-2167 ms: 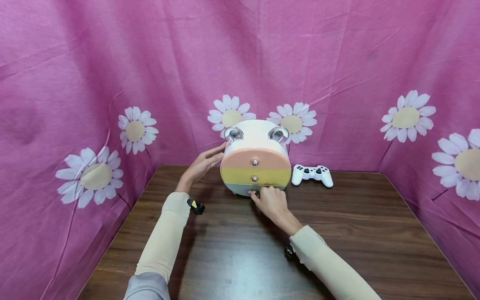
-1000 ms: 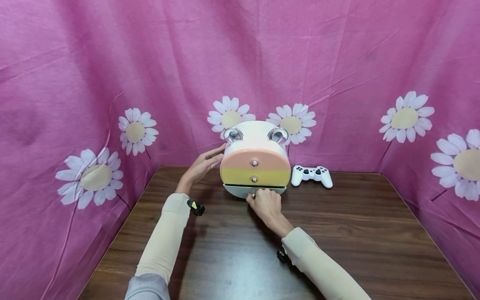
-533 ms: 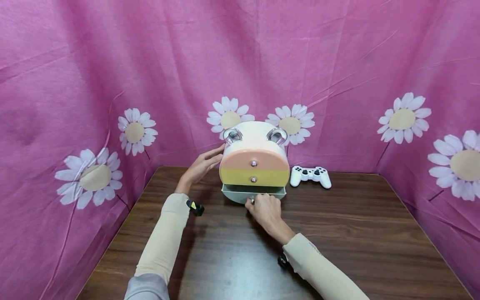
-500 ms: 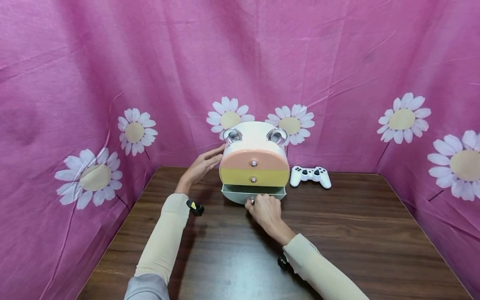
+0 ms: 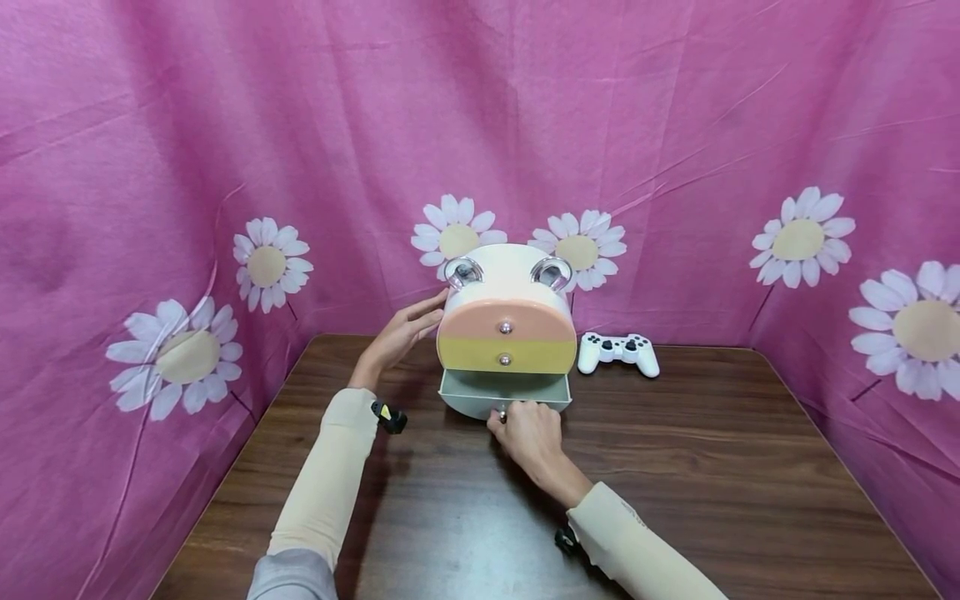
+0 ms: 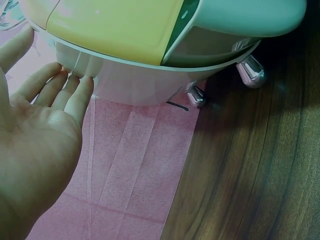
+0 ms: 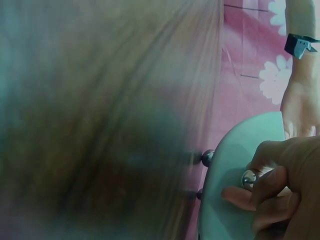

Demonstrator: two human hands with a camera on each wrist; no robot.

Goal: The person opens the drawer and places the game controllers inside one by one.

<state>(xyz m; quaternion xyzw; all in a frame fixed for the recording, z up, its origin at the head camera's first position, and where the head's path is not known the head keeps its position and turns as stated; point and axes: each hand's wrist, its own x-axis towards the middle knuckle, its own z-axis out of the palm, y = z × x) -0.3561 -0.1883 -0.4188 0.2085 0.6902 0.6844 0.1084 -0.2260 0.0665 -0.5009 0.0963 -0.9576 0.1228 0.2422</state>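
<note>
A rounded white cabinet (image 5: 510, 265) stands at the back of the table, with a pink top drawer (image 5: 480, 319), a yellow middle drawer (image 5: 472, 354) and a pale green bottom drawer (image 5: 465, 403). The green drawer is pulled out and the part of its inside in view shows nothing in it. My right hand (image 5: 534, 437) pinches that drawer's silver knob (image 7: 248, 179) between thumb and curled fingers. My left hand (image 5: 399, 340) rests its fingertips on the cabinet's left side; in the left wrist view the fingers (image 6: 77, 97) are extended against the white wall.
A white game controller (image 5: 618, 353) lies to the right of the cabinet on the brown wooden table (image 5: 697, 450). A pink curtain (image 5: 360, 125) with daisies hangs behind and at both sides. Small silver feet (image 6: 250, 71) hold the cabinet up.
The green bottom drawer, closed at first, has slid out toward me with my right hand on its knob. My left hand has stayed at the cabinet's side.
</note>
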